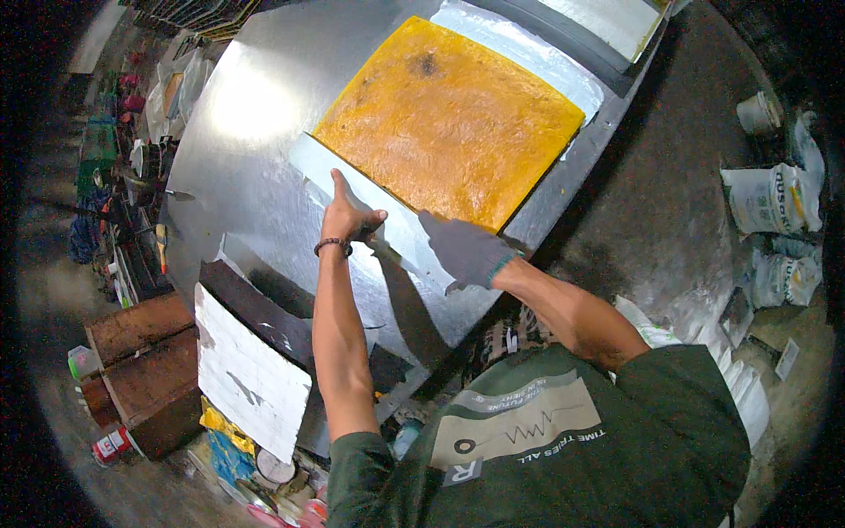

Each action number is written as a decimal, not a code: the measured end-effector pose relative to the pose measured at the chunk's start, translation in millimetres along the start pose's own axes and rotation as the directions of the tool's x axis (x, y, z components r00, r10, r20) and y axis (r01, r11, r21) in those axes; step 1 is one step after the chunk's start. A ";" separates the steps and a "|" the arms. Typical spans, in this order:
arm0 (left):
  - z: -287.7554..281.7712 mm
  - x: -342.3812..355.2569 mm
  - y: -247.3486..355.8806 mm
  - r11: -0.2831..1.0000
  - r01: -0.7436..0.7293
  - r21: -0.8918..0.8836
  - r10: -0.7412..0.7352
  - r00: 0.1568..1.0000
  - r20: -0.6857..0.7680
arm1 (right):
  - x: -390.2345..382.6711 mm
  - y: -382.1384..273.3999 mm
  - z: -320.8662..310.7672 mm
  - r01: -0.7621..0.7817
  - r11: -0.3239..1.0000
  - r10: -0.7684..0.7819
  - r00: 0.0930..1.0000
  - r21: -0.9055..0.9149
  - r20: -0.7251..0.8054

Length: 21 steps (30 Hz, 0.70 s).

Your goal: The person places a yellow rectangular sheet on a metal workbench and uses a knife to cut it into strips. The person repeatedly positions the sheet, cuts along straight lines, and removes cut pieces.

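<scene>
A square, glossy orange-yellow slab (453, 123) with a dark spot near its far side lies on a larger pale blue-white sheet (327, 167). Both rest on a shiny metal table (255, 167). My left hand (350, 217), bare with a beaded bracelet on its wrist, is over the sheet's near-left border. Its index finger points away along the sheet and the thumb sticks out to the right; the other fingers are partly hidden. My right hand (466, 251), in a grey work glove, lies with fingers stretched out at the slab's near edge. Nothing shows in either hand.
Another framed pale panel (607, 22) sits at the table's far right. Near left are a white scuffed board (251, 365) and brown wooden boxes (154, 378). White sacks (775, 201) and a white bucket (759, 114) stand on the floor at right. Clutter lines the left side.
</scene>
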State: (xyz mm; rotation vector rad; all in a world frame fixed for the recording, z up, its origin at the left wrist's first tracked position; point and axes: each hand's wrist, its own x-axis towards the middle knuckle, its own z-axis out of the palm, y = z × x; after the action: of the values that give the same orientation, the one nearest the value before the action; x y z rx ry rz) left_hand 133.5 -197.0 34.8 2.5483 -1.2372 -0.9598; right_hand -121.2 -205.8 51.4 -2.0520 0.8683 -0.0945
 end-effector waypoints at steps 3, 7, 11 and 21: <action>1.2 -1.1 0.3 1.000 -0.026 -0.003 0.026 0.999 -0.024 | -4.8 3.0 -1.8 0.035 0.999 -0.034 0.999 -0.026 0.020; 1.3 -2.3 1.9 0.987 -0.017 0.162 0.029 0.997 -0.076 | -11.0 5.1 -3.5 0.025 1.000 -0.025 1.000 0.015 -0.004; -1.2 -1.1 -0.3 0.998 -0.013 0.069 0.014 1.000 -0.017 | -29.0 9.5 -5.2 0.020 0.999 -0.021 0.999 0.044 0.034; 0.8 9.0 -11.2 0.984 -0.075 0.161 0.086 0.995 -0.058 | -51.4 14.5 -8.6 0.024 0.998 -0.028 0.997 0.060 0.066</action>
State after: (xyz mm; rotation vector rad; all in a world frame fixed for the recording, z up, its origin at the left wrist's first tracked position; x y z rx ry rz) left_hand 144.4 -196.4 25.4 2.6003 -1.4394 -0.7844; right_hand -171.0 -185.8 58.3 -1.9998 0.7889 -0.0648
